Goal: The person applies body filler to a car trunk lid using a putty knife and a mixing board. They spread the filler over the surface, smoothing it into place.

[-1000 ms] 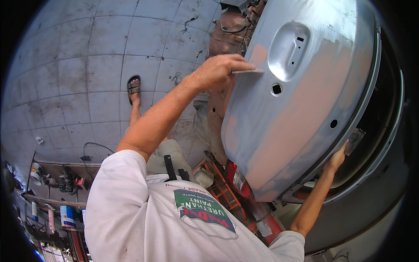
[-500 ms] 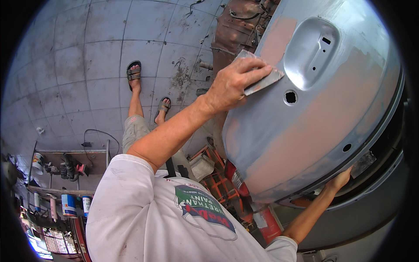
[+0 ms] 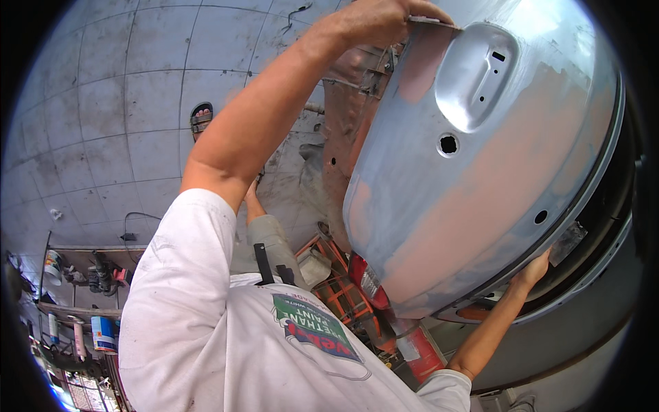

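My left hand [image 3: 384, 22] is at the upper edge, its arm stretched across the view. It grips a thin grey piece of sandpaper [image 3: 431, 22], seen nearly edge-on, against the far part of a car's trunk lid [image 3: 473, 199]. The lid is grey-blue with wide pinkish filler patches, a shiny recess [image 3: 473, 75] and a round hole [image 3: 448, 144]. My right hand [image 3: 532, 273] is closed at the lid's near right rim, its fingertips partly hidden behind the edge. Just beyond them lies a wrinkled, see-through grey piece [image 3: 568, 244].
A red tail light [image 3: 368, 280] sits below the lid's left corner, beside an orange metal frame [image 3: 336, 288]. Brown body metal [image 3: 347, 103] stands left of the lid. At lower left, a shelf [image 3: 89, 248] holds tools and cans. Pale tiles [image 3: 154, 96] cover the floor.
My left hand has slid up and away along the lid with the sandpaper, from beside the recess to its far end. My right hand stays at the rim. The view has shifted slightly.
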A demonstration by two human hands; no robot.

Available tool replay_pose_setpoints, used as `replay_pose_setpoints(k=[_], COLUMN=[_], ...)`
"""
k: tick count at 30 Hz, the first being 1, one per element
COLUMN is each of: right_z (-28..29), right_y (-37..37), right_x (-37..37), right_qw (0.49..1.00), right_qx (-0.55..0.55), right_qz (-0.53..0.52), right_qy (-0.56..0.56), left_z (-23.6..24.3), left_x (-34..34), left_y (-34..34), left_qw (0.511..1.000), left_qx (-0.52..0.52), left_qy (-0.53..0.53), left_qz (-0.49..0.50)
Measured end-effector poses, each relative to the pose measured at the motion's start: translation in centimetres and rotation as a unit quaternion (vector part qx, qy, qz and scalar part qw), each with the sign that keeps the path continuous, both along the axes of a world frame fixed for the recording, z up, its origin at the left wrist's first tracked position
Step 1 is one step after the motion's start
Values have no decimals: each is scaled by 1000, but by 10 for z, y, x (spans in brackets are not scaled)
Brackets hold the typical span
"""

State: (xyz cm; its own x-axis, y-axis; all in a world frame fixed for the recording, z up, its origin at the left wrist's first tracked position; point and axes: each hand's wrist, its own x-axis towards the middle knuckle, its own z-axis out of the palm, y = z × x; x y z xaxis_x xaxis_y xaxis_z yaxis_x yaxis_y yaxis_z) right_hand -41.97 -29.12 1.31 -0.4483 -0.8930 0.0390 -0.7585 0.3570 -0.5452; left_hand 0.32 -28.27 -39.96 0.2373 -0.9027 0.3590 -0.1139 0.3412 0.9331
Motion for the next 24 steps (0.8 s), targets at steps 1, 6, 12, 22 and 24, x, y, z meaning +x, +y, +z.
replay_pose_setpoints(k=[1, 6, 12, 22, 24], right_z=[1, 3, 6, 1, 0], right_y=[0, 8, 1, 5, 7], right_x=[4, 1, -22, 7, 14], right_qw=[1000, 1000, 1000, 999, 999], right_qx=[7, 8, 15, 13, 2], right_qz=[-13, -23, -8, -29, -33], right_qy=[-2, 4, 14, -7, -10], left_z=[1, 33, 21, 30, 22], left_x=[-12, -69, -37, -8, -49], left_y=[17, 133, 108, 22, 56], left_qw=[1000, 997, 996, 997, 997], left_qx=[-3, 61, 70, 68, 17], left_qy=[-17, -9, 21, -1, -11], left_qz=[7, -46, -55, -26, 69])
